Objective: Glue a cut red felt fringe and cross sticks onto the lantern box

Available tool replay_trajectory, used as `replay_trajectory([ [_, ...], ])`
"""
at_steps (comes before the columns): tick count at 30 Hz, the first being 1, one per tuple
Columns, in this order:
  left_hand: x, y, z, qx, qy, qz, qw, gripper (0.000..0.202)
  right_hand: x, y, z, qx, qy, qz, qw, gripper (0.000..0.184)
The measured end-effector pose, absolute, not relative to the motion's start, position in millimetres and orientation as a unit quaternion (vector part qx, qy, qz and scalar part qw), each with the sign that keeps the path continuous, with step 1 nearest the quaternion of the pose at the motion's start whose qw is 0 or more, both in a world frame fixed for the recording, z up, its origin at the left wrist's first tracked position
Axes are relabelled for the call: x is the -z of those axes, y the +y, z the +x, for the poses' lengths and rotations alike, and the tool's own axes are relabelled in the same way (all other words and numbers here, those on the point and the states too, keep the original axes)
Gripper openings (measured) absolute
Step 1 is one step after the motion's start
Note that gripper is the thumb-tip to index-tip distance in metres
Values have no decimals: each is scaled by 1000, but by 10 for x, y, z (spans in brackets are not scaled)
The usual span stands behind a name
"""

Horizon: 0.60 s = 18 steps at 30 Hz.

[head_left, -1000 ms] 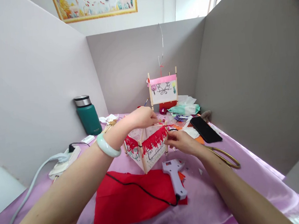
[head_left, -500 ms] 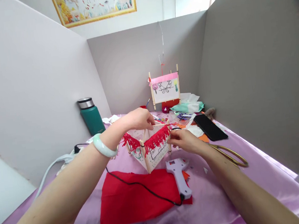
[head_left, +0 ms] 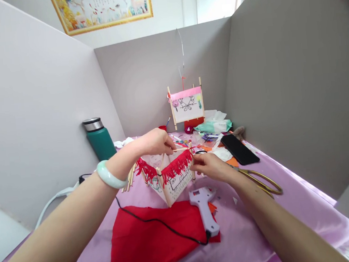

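A square lantern frame [head_left: 178,183] of wooden sticks and white drawn-on panels stands in front of me, with red fringe [head_left: 178,166] along its upper edges. My left hand [head_left: 160,142] is above its open top, closed in a pinch on a thin wooden stick [head_left: 181,149] that reaches toward the right corner post. At that corner, my right hand [head_left: 211,164] has its fingers closed on the post, partly hiding it. A lilac glue gun [head_left: 205,210] lies in front of the lantern on red cloth [head_left: 154,240], its black cord running left.
A second lantern [head_left: 187,107] hangs at the back. To the left are a green bottle [head_left: 100,142] and several wooden sticks [head_left: 130,180]. On the right lie gold-handled scissors [head_left: 264,182], a black phone [head_left: 240,149], a wipes pack [head_left: 214,126] and scraps. Grey partitions [head_left: 157,79] surround the table.
The whole view has shifted slightly, so things appear farther left. More of the stick in my left hand shows. Both hands stay at the lantern in nearly the same pose.
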State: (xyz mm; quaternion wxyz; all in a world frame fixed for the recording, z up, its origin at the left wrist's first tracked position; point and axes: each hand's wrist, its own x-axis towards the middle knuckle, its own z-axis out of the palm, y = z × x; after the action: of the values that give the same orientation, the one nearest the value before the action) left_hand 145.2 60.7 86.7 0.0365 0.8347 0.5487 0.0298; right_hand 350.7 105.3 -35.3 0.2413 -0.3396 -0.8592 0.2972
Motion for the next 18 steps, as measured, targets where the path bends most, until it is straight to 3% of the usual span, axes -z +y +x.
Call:
replay_trajectory([
  [18,-842,619,1431,-24,543,839,35,25,382,1062,3514,-308,-856,-334,248,10],
])
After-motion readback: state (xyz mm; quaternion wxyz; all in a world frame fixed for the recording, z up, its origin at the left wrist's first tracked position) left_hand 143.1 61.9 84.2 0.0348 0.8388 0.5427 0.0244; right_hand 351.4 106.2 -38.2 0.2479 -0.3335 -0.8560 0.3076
